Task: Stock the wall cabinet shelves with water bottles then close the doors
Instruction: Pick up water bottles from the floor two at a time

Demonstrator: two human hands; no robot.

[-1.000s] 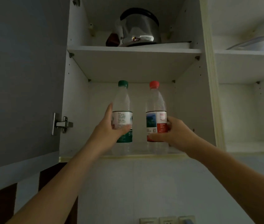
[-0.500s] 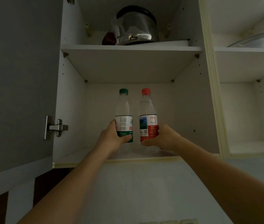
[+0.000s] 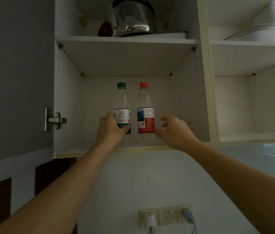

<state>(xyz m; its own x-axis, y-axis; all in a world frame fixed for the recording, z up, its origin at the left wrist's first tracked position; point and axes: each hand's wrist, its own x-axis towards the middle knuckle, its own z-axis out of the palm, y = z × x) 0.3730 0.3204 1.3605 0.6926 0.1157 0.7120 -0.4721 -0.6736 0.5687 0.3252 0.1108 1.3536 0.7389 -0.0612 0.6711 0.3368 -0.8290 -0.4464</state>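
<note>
Now two bottles stand upright on the lower shelf (image 3: 86,146). The left hand (image 3: 110,130) grips the green-capped bottle (image 3: 122,107). The right hand (image 3: 175,130) hangs loose-fingered beside the red-capped bottle (image 3: 145,108), holding nothing.

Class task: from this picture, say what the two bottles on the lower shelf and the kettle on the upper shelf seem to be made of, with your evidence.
Green-capped bottle and red-capped bottle: probably thin clear plastic, since the cabinet back shows through; glossy printed labels, opaque caps. Kettle: likely polished steel, given its mirror-like reflections; the dark top looks like plastic, though that is uncertain.
</note>
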